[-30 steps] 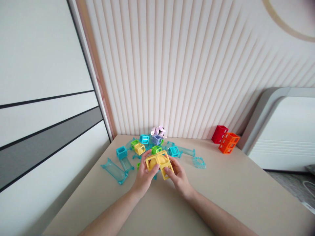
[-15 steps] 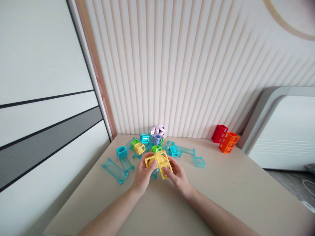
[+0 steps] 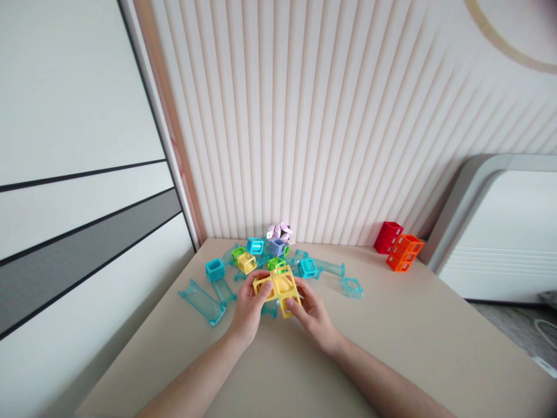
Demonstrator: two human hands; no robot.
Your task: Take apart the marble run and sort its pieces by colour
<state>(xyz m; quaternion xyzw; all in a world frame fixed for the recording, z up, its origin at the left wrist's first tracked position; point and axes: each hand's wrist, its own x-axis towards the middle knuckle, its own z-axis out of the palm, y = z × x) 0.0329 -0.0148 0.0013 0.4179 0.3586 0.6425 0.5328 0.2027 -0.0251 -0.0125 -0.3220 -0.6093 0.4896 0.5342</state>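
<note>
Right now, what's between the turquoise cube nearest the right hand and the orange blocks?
The head view shows a clear blue piece, then tabletop; a blue ring lies nearer the camera.

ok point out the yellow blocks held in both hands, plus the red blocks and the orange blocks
held yellow blocks (image 3: 284, 283): head view, on the rounded panel near the middle
red blocks (image 3: 386, 237): head view, on the solid side
orange blocks (image 3: 403, 254): head view, on the frame near the middle
</note>
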